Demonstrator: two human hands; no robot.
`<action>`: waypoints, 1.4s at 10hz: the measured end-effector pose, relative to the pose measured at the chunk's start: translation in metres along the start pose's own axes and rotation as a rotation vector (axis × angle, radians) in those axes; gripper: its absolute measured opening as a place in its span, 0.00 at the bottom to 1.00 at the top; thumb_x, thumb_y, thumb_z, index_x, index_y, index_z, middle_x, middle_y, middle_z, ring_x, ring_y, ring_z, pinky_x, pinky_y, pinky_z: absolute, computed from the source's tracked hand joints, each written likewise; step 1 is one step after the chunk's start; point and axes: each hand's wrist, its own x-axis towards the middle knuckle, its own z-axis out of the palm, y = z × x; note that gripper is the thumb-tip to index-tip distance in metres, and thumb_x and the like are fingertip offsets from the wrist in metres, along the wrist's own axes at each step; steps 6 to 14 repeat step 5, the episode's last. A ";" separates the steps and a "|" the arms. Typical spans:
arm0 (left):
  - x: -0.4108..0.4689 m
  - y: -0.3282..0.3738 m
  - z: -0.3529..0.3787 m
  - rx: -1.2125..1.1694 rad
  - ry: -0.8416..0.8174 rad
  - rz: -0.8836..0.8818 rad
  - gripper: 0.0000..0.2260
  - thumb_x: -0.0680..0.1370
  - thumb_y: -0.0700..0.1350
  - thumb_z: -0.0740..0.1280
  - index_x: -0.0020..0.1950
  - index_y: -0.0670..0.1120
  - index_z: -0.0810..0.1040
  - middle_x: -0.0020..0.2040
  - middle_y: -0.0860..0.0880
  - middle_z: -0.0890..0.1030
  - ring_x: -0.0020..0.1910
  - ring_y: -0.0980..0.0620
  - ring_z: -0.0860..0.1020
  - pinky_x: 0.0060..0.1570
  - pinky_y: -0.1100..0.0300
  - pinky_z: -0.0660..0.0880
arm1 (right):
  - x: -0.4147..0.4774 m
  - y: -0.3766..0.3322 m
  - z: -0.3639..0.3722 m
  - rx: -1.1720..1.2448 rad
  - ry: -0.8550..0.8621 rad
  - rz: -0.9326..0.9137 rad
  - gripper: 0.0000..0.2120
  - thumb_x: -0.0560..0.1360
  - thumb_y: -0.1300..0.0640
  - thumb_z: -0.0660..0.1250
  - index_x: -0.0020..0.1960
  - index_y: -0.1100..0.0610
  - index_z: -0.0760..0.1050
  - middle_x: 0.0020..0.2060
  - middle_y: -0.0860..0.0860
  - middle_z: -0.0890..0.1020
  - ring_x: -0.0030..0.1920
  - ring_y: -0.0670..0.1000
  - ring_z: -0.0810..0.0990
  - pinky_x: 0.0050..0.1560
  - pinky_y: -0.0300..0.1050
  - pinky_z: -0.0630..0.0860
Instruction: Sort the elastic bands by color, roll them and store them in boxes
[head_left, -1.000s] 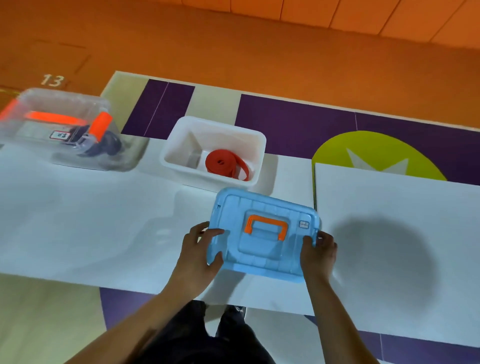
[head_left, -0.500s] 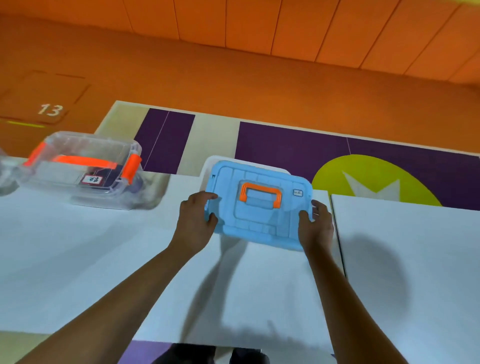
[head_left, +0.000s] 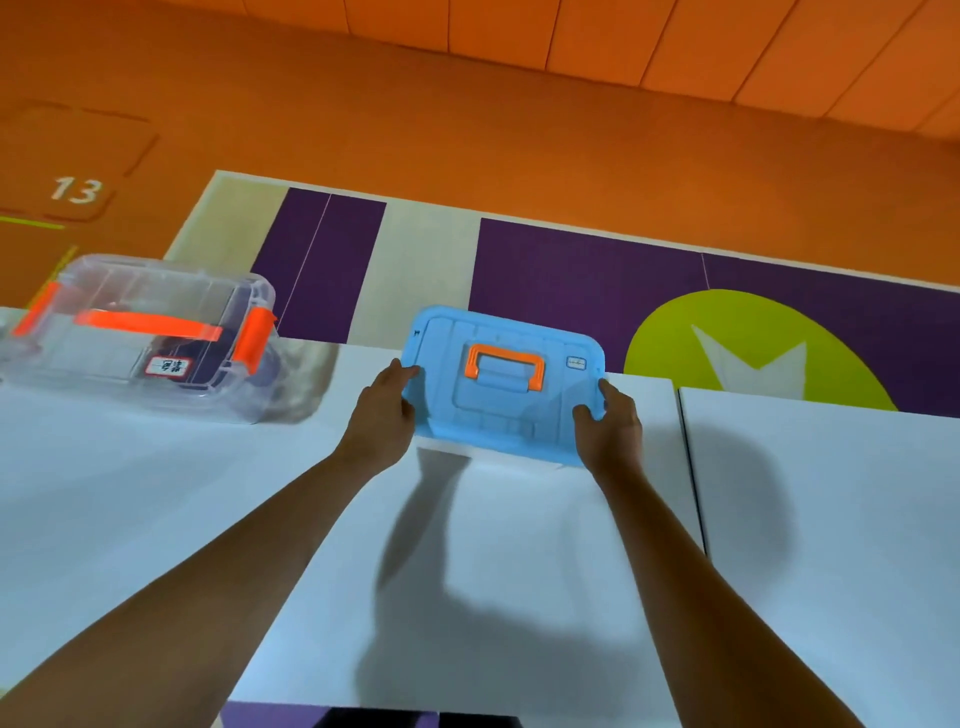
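I have the blue lid (head_left: 501, 384) between my two hands. My left hand (head_left: 382, 415) curls round its left edge with the thumb on top, and my right hand (head_left: 608, 426) pinches the near right corner. It is thin moulded plastic, so I judge it light and fairly stiff, though it may flex if squeezed hard, and it is smooth enough to slip. Holding it at opposite edges keeps it level; the orange handle (head_left: 505, 366), midway between my fingers, would suit one hand. Just under my fingertips a pale strip shows, probably the rim of the white box (head_left: 493, 458), but I cannot tell whether the lid is seated. Any bands below are hidden. Well beyond my left fingers stands the clear box (head_left: 140, 338), closed, on the table (head_left: 156, 493).
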 end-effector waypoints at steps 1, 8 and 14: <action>-0.003 0.002 0.002 -0.022 -0.007 -0.007 0.24 0.82 0.33 0.57 0.78 0.45 0.67 0.80 0.45 0.64 0.79 0.45 0.63 0.73 0.59 0.60 | 0.005 0.000 -0.002 -0.004 -0.044 -0.027 0.27 0.80 0.62 0.65 0.78 0.60 0.65 0.71 0.59 0.72 0.71 0.59 0.71 0.69 0.52 0.70; 0.010 0.012 -0.007 0.142 -0.086 -0.068 0.22 0.82 0.39 0.62 0.77 0.48 0.66 0.77 0.42 0.66 0.73 0.37 0.69 0.69 0.45 0.70 | 0.014 -0.003 -0.016 -0.205 -0.177 -0.124 0.29 0.79 0.56 0.66 0.78 0.55 0.62 0.69 0.56 0.73 0.67 0.61 0.75 0.64 0.58 0.78; 0.010 0.012 -0.007 0.142 -0.086 -0.068 0.22 0.82 0.39 0.62 0.77 0.48 0.66 0.77 0.42 0.66 0.73 0.37 0.69 0.69 0.45 0.70 | 0.014 -0.003 -0.016 -0.205 -0.177 -0.124 0.29 0.79 0.56 0.66 0.78 0.55 0.62 0.69 0.56 0.73 0.67 0.61 0.75 0.64 0.58 0.78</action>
